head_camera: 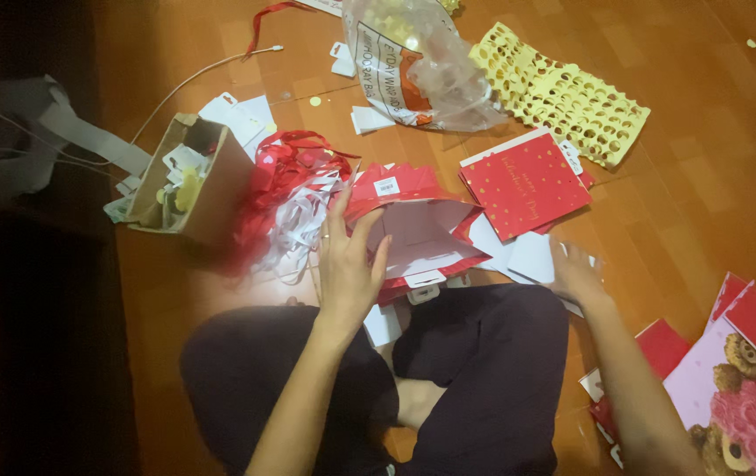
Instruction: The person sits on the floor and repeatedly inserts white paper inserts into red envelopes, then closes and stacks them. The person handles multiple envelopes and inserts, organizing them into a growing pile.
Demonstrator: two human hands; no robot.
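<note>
I sit cross-legged on a wooden floor. My left hand [349, 260] holds the rim of an open red-and-white paper gift bag [418, 231] that lies on its side in front of my knees. My right hand [575, 273] rests, fingers spread, on flat white card pieces [528, 256] to the right of the bag; whether it grips one I cannot tell. A stack of flat red gift bags with gold dots [526, 185] lies just beyond them.
A heap of red and white ribbons [294, 198] and a brown cardboard box [193, 176] lie to the left. A clear plastic bag [413, 57] and yellow perforated sheet [563, 92] sit farther back. Teddy-bear printed bags [739, 397] lie at right.
</note>
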